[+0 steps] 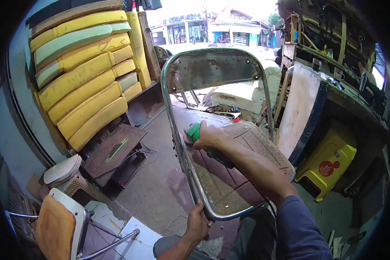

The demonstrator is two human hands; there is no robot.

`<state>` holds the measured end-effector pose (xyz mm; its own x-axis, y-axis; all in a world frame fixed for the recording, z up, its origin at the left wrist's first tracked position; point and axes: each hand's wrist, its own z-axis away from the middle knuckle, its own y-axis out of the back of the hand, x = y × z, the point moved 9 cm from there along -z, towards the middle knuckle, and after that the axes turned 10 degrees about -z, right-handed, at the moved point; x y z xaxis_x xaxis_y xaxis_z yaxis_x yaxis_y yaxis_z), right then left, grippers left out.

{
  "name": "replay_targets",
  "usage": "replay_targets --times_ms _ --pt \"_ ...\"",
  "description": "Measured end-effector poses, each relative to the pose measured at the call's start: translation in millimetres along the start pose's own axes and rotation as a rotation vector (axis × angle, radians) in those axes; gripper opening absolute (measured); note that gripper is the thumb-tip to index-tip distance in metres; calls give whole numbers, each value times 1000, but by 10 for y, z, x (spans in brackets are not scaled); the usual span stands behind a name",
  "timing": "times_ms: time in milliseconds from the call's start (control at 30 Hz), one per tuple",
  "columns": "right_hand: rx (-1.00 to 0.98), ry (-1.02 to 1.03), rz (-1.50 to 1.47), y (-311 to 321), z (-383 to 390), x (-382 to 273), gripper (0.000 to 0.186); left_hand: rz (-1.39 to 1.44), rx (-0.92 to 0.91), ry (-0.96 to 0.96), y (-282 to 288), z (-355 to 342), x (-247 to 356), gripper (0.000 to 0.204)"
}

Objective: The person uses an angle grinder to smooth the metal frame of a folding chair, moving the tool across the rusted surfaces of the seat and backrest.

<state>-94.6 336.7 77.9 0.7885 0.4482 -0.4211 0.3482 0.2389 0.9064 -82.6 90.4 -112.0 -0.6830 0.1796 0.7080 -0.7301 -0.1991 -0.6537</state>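
- The right hand is closed around a green-and-black handheld power tool, its working end close to the chair's left upright; contact cannot be told.
- The left hand is wrapped around chrome tubing by the seat's near left corner; the fingers hide which tube.
- That tubing belongs to a chair with a shiny, bent-metal frame, directly in front of the person; how its legs rest is hidden.
- It should handle as stiff and moderately light; the smooth chrome may slip or turn in the palm, so the side tube near the seat seems the surest hold.
- The grooved, worn brown seat panel looks rigid and rough, its edge less kind to bare fingers; the rust-stained metal backrest plate looks hard too.
- The tool probably feels dense for its size, best held by its body, clear of the working end.
- Farther out lie stacked yellow and pale-green foam pads to the left, a yellow plastic stool to the right, and a cream upholstered armchair beyond the chair.
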Motion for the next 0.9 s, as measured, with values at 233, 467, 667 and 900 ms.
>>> replay_targets --times_ms 233,467,667,900 --pt "76 -129 39 267 -69 363 109 22 35 10 -51 5 1 34" --pt "-25 -109 -44 89 12 -2 96 28 31 -13 -60 25 41 32" --pt "43 -87 12 -13 -206 3 93 28 62 2 -97 44 80 33" --pt "56 -198 41 232 -183 270 92 -4 -26 -30 -115 26 83 32"
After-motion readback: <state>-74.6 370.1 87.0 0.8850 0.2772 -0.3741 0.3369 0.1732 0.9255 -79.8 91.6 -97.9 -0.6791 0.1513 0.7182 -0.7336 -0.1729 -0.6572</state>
